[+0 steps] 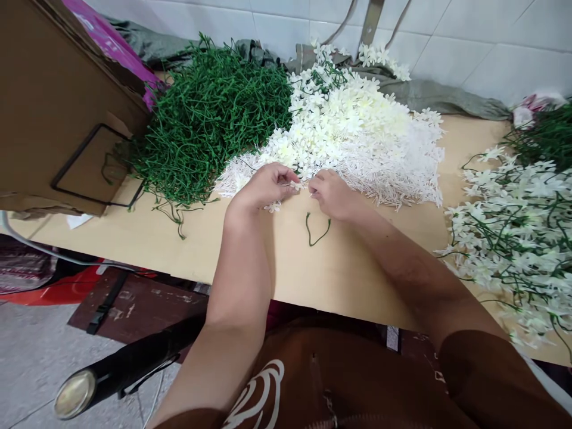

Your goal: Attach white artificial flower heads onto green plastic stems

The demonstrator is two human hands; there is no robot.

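Small white plastic flower (295, 186), frame centre at the white flower pile's (357, 137) edge, pinched in left hand (263, 187); right hand (330, 193) pinches thin green stem (318, 229); risk: loose pinch drops flower into pile.

Cardboard box (49, 101), pink packaging (111, 44), grey-green cloth (429, 95), black tube (120, 369), white tiled wall (469, 42)

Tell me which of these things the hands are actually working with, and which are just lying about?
In use:
- left hand and right hand, pinching a small white flower
- green stem
- white flower pile
- green stem pile
- finished sprays

Lying about:
- cardboard box
- grey cloth
- pink packet
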